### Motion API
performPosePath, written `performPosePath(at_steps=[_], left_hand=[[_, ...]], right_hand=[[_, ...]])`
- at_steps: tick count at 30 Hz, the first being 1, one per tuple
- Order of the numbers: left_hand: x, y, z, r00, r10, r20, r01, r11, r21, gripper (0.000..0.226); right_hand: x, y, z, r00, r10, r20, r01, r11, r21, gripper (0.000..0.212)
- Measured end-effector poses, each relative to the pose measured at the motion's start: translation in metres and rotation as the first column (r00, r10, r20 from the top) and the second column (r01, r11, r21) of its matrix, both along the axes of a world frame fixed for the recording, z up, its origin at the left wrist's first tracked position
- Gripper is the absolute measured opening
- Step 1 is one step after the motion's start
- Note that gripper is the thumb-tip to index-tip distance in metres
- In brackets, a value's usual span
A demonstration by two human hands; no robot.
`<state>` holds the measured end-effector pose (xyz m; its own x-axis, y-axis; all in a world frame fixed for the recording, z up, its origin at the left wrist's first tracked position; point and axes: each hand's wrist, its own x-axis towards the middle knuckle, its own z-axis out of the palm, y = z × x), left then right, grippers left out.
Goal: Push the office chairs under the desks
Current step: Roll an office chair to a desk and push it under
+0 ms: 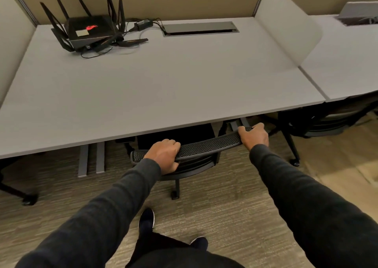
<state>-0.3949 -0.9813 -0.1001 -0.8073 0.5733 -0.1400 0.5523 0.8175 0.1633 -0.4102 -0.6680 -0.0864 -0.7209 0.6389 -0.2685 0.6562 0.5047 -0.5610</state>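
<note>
A black mesh-backed office chair (206, 145) stands at the front edge of a grey desk (155, 87), its seat mostly hidden beneath the desktop. Only the top rail of the backrest and one caster leg show. My left hand (164, 155) grips the left end of the backrest's top rail, fingers curled over it. My right hand (254, 134) grips the right end of the same rail, close to the desk edge. A second black office chair (323, 122) sits tucked under the neighbouring desk (347, 63) on the right.
A black router with several antennas (90, 30) and its cables lie at the desk's back left. A cable tray slot (200, 29) is set into the back. A white divider panel (286, 26) separates the desks. Grey desk legs (92, 161) stand on the carpet. My feet (147, 218) are below.
</note>
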Motion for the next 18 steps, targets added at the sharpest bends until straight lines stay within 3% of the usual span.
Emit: performPosePath(at_steps=[18], left_hand=[[-0.050,0.020,0.005,0.998,0.059,0.011,-0.059,0.998,0.015,0.032]], right_hand=[[-0.055,0.020,0.000,1.000,0.014,-0.009,-0.015,1.000,-0.021,0.065]])
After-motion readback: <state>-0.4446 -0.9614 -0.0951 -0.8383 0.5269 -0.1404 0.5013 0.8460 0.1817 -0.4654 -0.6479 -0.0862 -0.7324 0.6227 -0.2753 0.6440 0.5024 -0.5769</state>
